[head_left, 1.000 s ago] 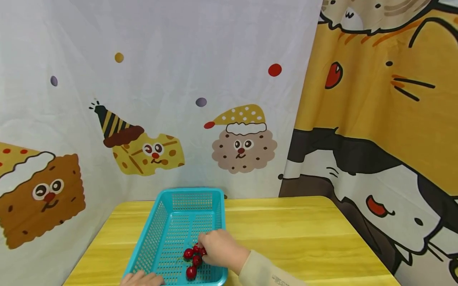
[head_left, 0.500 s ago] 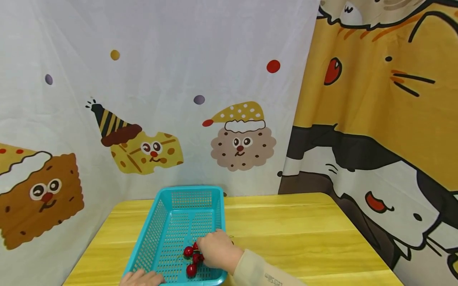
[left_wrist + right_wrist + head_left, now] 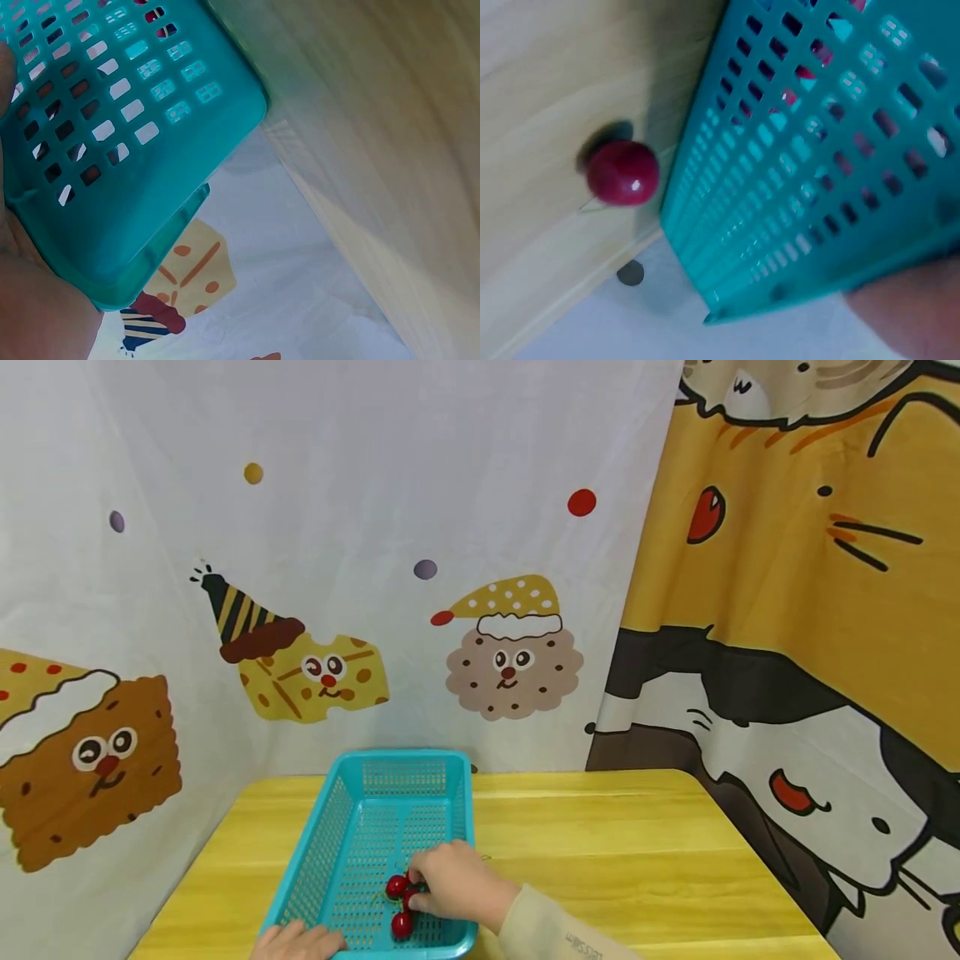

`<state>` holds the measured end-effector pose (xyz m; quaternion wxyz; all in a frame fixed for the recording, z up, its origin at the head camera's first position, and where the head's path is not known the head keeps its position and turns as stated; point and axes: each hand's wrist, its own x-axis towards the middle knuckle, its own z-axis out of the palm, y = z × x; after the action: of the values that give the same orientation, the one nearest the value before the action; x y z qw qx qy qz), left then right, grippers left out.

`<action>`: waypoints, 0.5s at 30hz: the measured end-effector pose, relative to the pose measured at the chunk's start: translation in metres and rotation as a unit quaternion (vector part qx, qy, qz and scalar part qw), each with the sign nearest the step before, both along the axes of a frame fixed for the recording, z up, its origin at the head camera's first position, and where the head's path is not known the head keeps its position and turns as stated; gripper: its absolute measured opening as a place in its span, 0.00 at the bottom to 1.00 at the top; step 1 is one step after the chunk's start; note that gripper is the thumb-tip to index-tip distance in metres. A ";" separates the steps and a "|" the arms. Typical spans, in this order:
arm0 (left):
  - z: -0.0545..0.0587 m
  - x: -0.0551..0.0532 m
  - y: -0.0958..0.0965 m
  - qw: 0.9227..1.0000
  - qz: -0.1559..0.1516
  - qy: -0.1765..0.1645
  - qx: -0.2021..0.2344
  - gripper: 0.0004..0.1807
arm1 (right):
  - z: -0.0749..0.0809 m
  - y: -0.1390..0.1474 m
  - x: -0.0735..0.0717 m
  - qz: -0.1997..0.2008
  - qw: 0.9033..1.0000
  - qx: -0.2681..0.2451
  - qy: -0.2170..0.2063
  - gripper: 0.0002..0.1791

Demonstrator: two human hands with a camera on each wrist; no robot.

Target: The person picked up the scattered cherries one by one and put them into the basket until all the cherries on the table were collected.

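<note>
A turquoise perforated plastic basket (image 3: 345,827) stands on the table, with several red cherries (image 3: 402,927) in its near end. My left hand (image 3: 298,941) grips the near left rim; the left wrist view shows part of that hand (image 3: 45,307) against the basket's outer wall (image 3: 150,195). Inside the basket, my right hand (image 3: 457,881) has thumb and fingers curled around a cherry (image 3: 410,899) among the others, partly hidden by the hand. In the right wrist view a single cherry (image 3: 622,173) lies on the table just outside the basket.
The yellow wood-grain table (image 3: 600,860) extends to the right of the basket. Behind it hangs a pale curtain (image 3: 337,460) printed with cartoon biscuits and cheese. A cat-print curtain (image 3: 750,610) covers the right side.
My right hand has shifted slightly within the near end, its fingers now over the cherries nearer the middle. A stem beside the basket's right wall has come into view. The left hand stays put.
</note>
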<state>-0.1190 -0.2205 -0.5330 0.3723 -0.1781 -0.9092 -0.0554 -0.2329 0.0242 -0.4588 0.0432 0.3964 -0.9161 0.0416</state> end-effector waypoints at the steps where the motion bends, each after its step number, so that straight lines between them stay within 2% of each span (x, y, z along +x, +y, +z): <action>1: 0.001 -0.001 -0.001 1.000 -0.001 0.000 -0.005 0.18 | 0.003 0.004 -0.001 0.011 0.999 -0.031 0.005 0.11; 3: 0.003 -0.002 -0.002 1.000 -0.005 -0.006 -0.007 0.19 | 0.009 0.016 -0.003 0.027 0.995 -0.090 0.018 0.09; 5: 0.005 -0.003 -0.002 1.000 -0.008 -0.015 -0.004 0.20 | 0.013 0.030 -0.006 0.024 0.989 -0.141 0.023 0.07; 9: 0.003 -0.003 0.000 1.000 -0.006 -0.009 0.002 0.20 | 0.016 0.065 -0.019 -0.034 0.976 -0.214 -0.007 0.04; 13: -0.001 -0.002 0.002 1.000 -0.003 0.011 0.010 0.18 | 0.011 0.100 -0.033 -0.106 0.963 -0.241 -0.052 0.03; 15: -0.003 -0.003 0.003 1.000 -0.004 0.019 0.016 0.18 | 0.004 0.112 -0.038 -0.124 0.961 -0.233 -0.077 0.03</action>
<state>-0.1216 -0.2172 -0.5357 0.3922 -0.1765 -0.9002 -0.0679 -0.2706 0.1364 -0.4544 0.0689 0.2541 -0.9236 0.2786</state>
